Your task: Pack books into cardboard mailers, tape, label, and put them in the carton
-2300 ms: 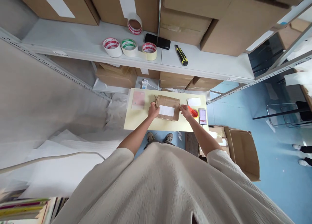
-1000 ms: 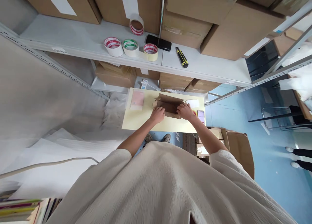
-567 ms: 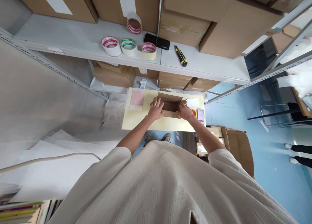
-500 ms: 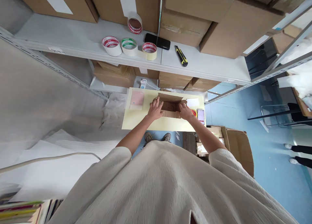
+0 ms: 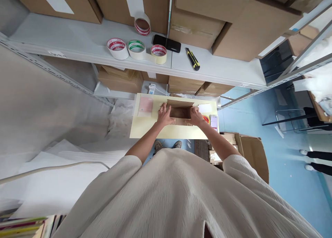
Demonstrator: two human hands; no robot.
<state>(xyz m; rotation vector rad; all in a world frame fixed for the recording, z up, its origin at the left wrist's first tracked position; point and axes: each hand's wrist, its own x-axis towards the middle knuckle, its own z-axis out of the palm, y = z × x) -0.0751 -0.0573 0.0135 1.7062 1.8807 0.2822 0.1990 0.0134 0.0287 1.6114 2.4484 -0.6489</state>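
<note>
– What stands before you?
– Your pale-yellow rectangular table (image 5: 138, 127), bearing an open-topped brown cardboard box (image 5: 181, 113).
– Where exactly?
– Between your bare left hand (image 5: 164, 115), grasping its left end, and your bare right hand (image 5: 196, 116), grasping its right.

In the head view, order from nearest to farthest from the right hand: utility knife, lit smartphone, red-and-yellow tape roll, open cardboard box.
1. Open cardboard box: touching the right hand.
2. Red-and-yellow tape roll: on the hand's right.
3. Lit smartphone: right, past the roll.
4. Utility knife: up on the shelf.
</note>
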